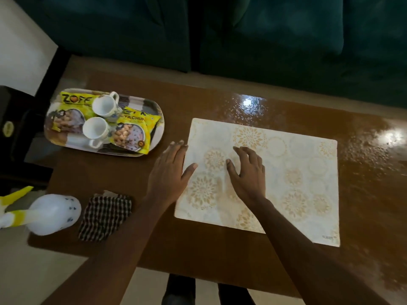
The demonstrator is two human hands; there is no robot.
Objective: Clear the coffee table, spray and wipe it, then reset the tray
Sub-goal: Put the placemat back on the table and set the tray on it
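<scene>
At far left I see the spray bottle lying on the desk, the checked cloth beside it, and the loaded tray behind. My left hand rests open at the placemat edge; my right hand presses on it, fingers spread. I judge the mat should be slid off flat, both hands level.

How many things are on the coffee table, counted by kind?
Trays: 1
Cups: 2
Snack packets: 2
Placemats: 1
Checked cloths: 1
Spray bottles: 1
Total: 8
</scene>
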